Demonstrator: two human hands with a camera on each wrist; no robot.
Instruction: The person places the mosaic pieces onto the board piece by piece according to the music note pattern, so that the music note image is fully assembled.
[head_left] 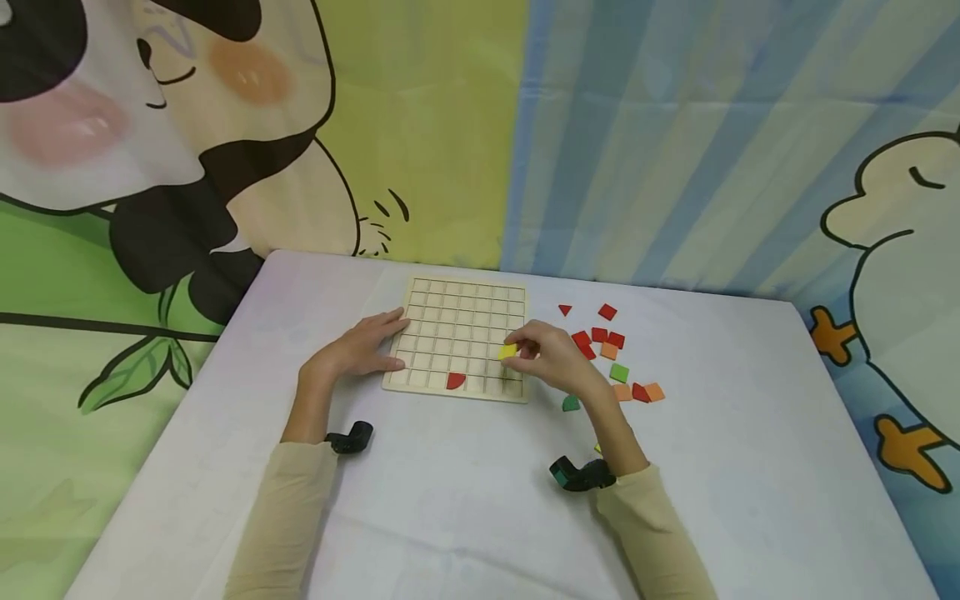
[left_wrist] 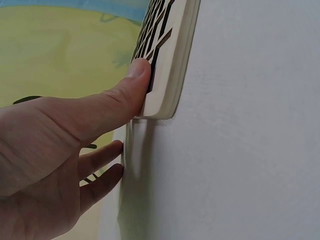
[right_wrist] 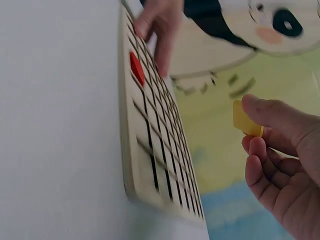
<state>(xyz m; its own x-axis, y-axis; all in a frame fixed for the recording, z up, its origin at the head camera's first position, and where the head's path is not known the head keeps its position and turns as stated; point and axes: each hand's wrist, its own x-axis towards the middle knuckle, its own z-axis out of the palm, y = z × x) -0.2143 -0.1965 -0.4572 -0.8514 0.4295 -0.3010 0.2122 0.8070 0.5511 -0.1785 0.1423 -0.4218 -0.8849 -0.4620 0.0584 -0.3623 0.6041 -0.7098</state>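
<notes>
A pale wooden grid board [head_left: 461,333] lies on the white table. My left hand [head_left: 367,343] rests at its left edge with the fingers spread. In the left wrist view the thumb [left_wrist: 125,97] presses on the board's corner area. One red quarter-round tile [head_left: 455,381] sits in the row nearest me. Over the board's right side, my right hand [head_left: 551,357] pinches a yellow tile [head_left: 507,352] between thumb and fingertips. The right wrist view shows this yellow tile [right_wrist: 245,119] held up off the board, with the other fingers curled below.
Right of the board lie several loose tiles: a red triangle [head_left: 565,309], red squares such as one [head_left: 607,312] at the back, orange ones [head_left: 655,392], a light green one [head_left: 619,372] and a dark green one [head_left: 572,403]. A yellow-green piece is mostly hidden by the right wrist.
</notes>
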